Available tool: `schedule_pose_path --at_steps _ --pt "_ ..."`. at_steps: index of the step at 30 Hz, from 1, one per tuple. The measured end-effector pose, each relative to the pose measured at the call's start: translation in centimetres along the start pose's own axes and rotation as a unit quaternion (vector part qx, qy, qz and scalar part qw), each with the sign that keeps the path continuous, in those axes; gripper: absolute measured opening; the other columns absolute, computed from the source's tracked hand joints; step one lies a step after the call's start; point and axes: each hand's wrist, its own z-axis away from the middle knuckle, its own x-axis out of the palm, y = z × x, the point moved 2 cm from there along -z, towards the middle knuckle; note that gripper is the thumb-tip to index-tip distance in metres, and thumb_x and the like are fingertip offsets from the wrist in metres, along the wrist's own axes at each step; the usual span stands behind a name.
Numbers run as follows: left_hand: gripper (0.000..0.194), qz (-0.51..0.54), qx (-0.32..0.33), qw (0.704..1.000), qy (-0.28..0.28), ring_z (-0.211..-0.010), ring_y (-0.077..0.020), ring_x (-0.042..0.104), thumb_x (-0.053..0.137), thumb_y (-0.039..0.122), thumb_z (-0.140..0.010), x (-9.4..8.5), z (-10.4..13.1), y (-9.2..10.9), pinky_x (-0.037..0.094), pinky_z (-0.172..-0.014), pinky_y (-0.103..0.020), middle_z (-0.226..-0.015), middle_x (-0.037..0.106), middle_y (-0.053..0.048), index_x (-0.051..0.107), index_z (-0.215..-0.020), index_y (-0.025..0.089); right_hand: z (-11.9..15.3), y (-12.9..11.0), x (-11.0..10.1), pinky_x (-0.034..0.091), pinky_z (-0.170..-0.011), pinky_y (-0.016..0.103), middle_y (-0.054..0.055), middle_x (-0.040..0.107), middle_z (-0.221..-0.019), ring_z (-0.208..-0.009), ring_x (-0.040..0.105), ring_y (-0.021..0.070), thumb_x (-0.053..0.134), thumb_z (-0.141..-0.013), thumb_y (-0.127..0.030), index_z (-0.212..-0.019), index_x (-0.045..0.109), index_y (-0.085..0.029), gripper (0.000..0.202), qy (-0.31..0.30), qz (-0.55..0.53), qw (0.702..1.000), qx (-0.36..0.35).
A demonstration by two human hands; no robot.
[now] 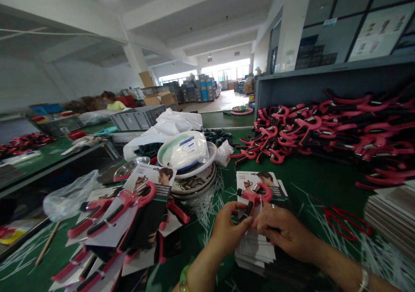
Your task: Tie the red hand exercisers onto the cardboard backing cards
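A pink and black hand grip (pixel 266 191) lies on the top card (pixel 256 178) of a stack in front of me. My left hand (pixel 228 225) pinches the grip's black left handle between thumb and fingers. At the grip's right handle my right hand (pixel 279 227) has its fingers curled together; what they hold is too small to make out. To the left, several hand grips on printed cards (pixel 142 197) are piled on the green table (pixel 181 257).
Scissors with red handles (pixel 348 223) lie right of the stack, among white ties (pixel 210 197). A grey bin (pixel 285 78) spills pink grips (pixel 304 129). Stacked bowls (pixel 194 184) stand behind. A person (pixel 112 101) is at the far left.
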Motion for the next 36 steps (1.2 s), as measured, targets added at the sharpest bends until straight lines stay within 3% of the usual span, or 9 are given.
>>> schedule_pose_path --at_steps 5,7,15,22,28,30,31,33,36 --pt "0.018 -0.050 0.037 0.998 0.006 -0.086 -0.0186 0.061 0.066 0.025 -0.075 -0.1 0.3 0.4 0.048 -0.079 -0.032 -0.095 0.067 -0.005 0.066 -0.092 0.020 -0.6 -0.4 -0.9 0.039 -0.065 0.027 0.003 0.066 -0.071 -0.071 0.059 0.0174 0.051 -0.082 -0.019 -0.070 0.062 -0.019 0.016 -0.147 0.121 0.981 -0.029" --pt "0.016 -0.060 0.055 0.997 -0.002 -0.090 -0.0192 0.060 0.064 0.026 -0.076 -0.1 0.3 0.4 0.048 -0.080 -0.031 -0.095 0.067 -0.005 0.066 -0.092 0.020 -0.6 -0.1 -0.9 0.038 -0.064 0.027 0.005 0.066 -0.073 -0.072 0.058 0.0181 0.052 -0.081 -0.021 -0.070 0.062 -0.018 0.015 -0.166 0.129 0.977 -0.015" --pt "0.017 -0.148 0.023 0.988 -0.028 -0.085 -0.0219 0.062 0.063 0.027 -0.073 -0.1 0.4 2.0 0.047 -0.075 -0.032 -0.090 0.069 -0.004 0.067 -0.089 0.021 1.3 0.5 0.7 0.035 -0.064 0.029 0.005 0.061 -0.068 -0.067 0.052 0.0164 0.033 -0.092 -0.030 -0.071 0.053 -0.018 0.032 -0.030 0.082 0.996 0.020" --pt "0.020 -0.242 0.042 0.969 -0.039 -0.085 -0.0249 0.064 0.055 0.028 -0.078 -0.1 0.9 3.6 0.046 -0.075 -0.036 -0.091 0.070 -0.004 0.066 -0.094 0.023 1.9 0.7 1.0 0.036 -0.063 0.030 0.005 0.059 -0.072 -0.068 0.050 0.0167 0.030 -0.094 -0.038 -0.073 0.050 -0.018 0.035 0.003 0.065 0.998 0.026" --pt "0.020 -0.233 0.069 0.969 -0.041 -0.087 -0.0227 0.064 0.054 0.031 -0.083 -0.2 1.0 1.8 0.048 -0.076 -0.036 -0.095 0.069 -0.004 0.064 -0.097 0.024 3.3 1.2 -1.9 0.044 -0.071 0.027 0.003 0.062 -0.077 -0.075 0.056 0.0145 0.034 -0.094 -0.040 -0.078 0.053 -0.019 0.033 0.022 -0.039 0.995 0.087" --pt "0.021 -0.237 0.097 0.967 -0.019 -0.089 -0.0233 0.064 0.054 0.033 -0.083 -0.1 1.2 1.2 0.048 -0.078 -0.038 -0.097 0.069 -0.005 0.064 -0.099 0.024 5.4 3.6 -4.4 0.046 -0.070 0.027 0.007 0.064 -0.096 -0.085 0.059 0.0167 0.037 -0.092 -0.038 -0.094 0.056 -0.019 0.027 0.076 0.054 0.973 0.209" --pt "0.022 -0.239 0.120 0.964 -0.003 -0.091 -0.0238 0.063 0.055 0.033 -0.083 0.0 1.4 1.0 0.048 -0.079 -0.039 -0.100 0.068 -0.006 0.065 -0.100 0.024 6.7 5.2 -5.7 0.046 -0.074 0.028 0.010 0.064 -0.102 -0.092 0.059 0.0187 0.037 -0.092 -0.033 -0.101 0.056 -0.018 0.026 0.094 0.144 0.941 0.292" --pt "0.022 -0.242 0.174 0.954 0.028 -0.097 -0.0250 0.060 0.056 0.032 -0.083 0.3 1.7 1.3 0.047 -0.084 -0.043 -0.108 0.066 -0.007 0.065 -0.102 0.025 9.2 8.3 -7.7 0.045 -0.080 0.033 0.015 0.063 -0.108 -0.101 0.059 0.0242 0.043 -0.087 -0.021 -0.109 0.057 -0.014 0.027 -0.007 0.321 0.839 0.440" --pt "0.019 -0.247 0.225 0.942 0.028 -0.102 -0.0262 0.058 0.055 0.031 -0.084 1.0 1.9 2.8 0.042 -0.090 -0.049 -0.111 0.064 -0.006 0.068 -0.098 0.029 11.0 11.5 -8.8 0.046 -0.072 0.037 0.021 0.067 -0.094 -0.089 0.065 0.0306 0.047 -0.077 -0.005 -0.101 0.063 -0.009 0.030 -0.063 0.357 0.789 0.496"
